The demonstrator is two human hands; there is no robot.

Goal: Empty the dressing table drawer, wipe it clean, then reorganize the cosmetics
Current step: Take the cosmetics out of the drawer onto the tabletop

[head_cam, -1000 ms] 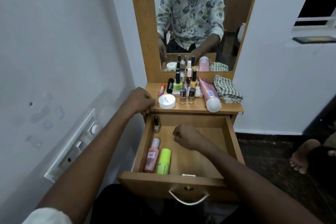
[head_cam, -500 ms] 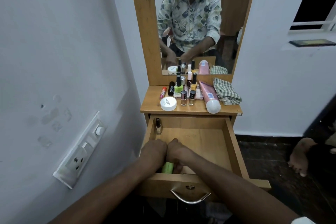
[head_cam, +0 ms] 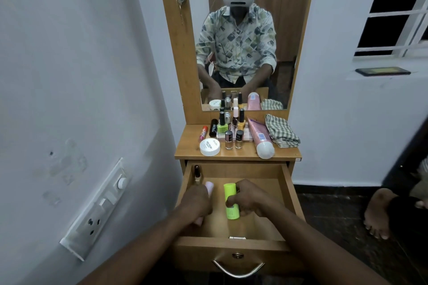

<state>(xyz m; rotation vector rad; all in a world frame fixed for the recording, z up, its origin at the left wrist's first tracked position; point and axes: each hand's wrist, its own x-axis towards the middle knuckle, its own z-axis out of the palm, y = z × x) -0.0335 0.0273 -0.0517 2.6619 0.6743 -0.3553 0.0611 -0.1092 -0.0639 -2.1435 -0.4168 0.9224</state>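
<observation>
The wooden drawer of the dressing table is pulled open. Inside it, my left hand grips a pink bottle, most of which my fingers hide. My right hand holds a lime-green bottle beside it. A small dark nail polish bottle stands in the drawer's back left corner. On the tabletop stand several nail polish bottles, a white round jar, a pink tube lying down and a folded checked cloth.
A mirror rises behind the tabletop. The white wall with a switch and socket plate is close on the left. A person's bare foot rests on the dark floor at the right. The drawer's metal handle faces me.
Both hands moved from the drawer's front toward its middle. Each now holds a bottle: pink in the left, lime-green in the right, both lifted off the drawer floor's front left.
</observation>
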